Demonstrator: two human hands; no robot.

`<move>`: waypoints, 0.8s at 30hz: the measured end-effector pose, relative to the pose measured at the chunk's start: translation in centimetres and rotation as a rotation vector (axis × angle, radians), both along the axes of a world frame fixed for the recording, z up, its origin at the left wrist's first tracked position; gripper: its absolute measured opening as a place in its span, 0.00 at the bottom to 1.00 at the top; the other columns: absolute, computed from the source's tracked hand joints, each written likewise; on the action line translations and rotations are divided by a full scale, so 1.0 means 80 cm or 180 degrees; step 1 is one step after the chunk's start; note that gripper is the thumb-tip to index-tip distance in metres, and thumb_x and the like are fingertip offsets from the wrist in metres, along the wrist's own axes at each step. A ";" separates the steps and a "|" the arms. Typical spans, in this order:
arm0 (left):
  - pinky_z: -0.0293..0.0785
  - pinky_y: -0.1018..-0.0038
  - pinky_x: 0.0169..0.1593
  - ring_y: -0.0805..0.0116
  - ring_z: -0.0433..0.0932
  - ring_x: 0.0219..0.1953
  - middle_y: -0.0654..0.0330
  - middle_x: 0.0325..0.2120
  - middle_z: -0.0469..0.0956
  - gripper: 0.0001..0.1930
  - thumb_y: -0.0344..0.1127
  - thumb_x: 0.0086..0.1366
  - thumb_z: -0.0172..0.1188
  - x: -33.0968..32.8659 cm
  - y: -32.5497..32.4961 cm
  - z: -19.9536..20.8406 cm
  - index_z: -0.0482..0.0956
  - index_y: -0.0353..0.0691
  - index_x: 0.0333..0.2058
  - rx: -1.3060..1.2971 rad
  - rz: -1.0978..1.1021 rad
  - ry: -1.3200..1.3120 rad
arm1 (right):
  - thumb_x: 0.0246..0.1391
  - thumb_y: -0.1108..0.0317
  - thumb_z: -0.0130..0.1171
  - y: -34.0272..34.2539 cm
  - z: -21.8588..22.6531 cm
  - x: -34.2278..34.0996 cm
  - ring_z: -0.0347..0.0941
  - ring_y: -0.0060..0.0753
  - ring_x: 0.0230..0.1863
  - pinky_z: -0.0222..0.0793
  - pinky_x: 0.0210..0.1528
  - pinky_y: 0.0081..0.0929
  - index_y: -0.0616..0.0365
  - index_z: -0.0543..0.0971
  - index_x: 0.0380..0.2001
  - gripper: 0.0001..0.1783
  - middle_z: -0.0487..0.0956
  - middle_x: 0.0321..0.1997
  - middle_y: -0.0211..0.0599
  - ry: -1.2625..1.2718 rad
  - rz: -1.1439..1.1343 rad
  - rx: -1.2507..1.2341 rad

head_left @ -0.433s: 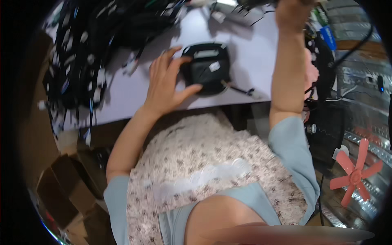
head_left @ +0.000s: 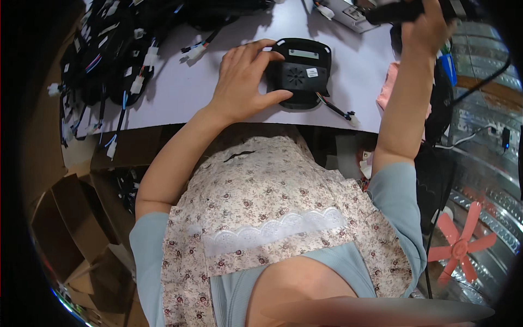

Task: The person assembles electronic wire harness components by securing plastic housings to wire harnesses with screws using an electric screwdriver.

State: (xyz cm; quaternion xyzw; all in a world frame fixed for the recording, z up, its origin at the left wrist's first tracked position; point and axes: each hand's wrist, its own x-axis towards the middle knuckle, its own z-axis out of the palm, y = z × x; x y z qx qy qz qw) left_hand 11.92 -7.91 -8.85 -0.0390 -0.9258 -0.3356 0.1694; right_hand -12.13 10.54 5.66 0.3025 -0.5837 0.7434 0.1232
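Left hand: I have the left hand (head_left: 239, 84) at the left side of the black plastic housing with rounded corners (head_left: 305, 87). Its grip is wide: the thumb touches near the lower left corner, the index finger touches higher up.
Black housing: it lies on the white worktop (head_left: 180, 106), near the front edge. The side facing up shows a round slotted grille (head_left: 296, 76), a small white label (head_left: 311, 72) and, above these, a pale rectangular strip (head_left: 303, 54).
Thin cable: a thin dark cable with coloured wires (head_left: 335, 108) leaves the housing at its lower right and ends at a small white plastic connector (head_left: 353, 119).
Right hand: I have the right hand (head_left: 427, 32) stretched to the upper right, well apart from the housing. Its grip is closed around a long black object (head_left: 387, 13); I cannot tell which kind.
Left pile: many black plastic parts with wires and white plugs (head_left: 120, 79) are heaped at the left.
Right side: a soft-looking pink item (head_left: 388, 90) is just beside the right forearm.
Lower right: I see a salmon-red bladed fan (head_left: 460, 249).
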 end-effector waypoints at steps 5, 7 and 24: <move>0.57 0.56 0.67 0.53 0.68 0.62 0.56 0.60 0.70 0.32 0.55 0.51 0.74 -0.001 0.001 -0.009 0.80 0.43 0.51 0.0023 -0.0007 -0.0081 | 0.59 0.73 0.57 0.043 -0.011 0.062 0.63 0.28 0.33 0.59 0.44 0.32 0.49 0.75 0.40 0.07 0.73 0.33 0.35 -0.1108 0.1456 -0.0805; 0.58 0.57 0.66 0.53 0.69 0.61 0.56 0.58 0.71 0.31 0.54 0.51 0.74 -0.002 0.001 -0.009 0.79 0.42 0.50 -0.0113 0.0026 0.0038 | 0.61 0.71 0.55 0.029 -0.014 0.105 0.64 0.28 0.32 0.60 0.42 0.33 0.51 0.77 0.44 0.09 0.73 0.33 0.36 -0.0987 0.1723 -0.0686; 0.55 0.54 0.72 0.52 0.70 0.62 0.54 0.58 0.73 0.29 0.48 0.52 0.75 -0.001 0.005 -0.007 0.79 0.41 0.50 0.0113 -0.0030 0.0057 | 0.61 0.74 0.58 -0.048 -0.037 0.163 0.69 0.28 0.24 0.68 0.30 0.27 0.60 0.69 0.45 0.11 0.76 0.29 0.43 -0.0258 0.1778 0.0424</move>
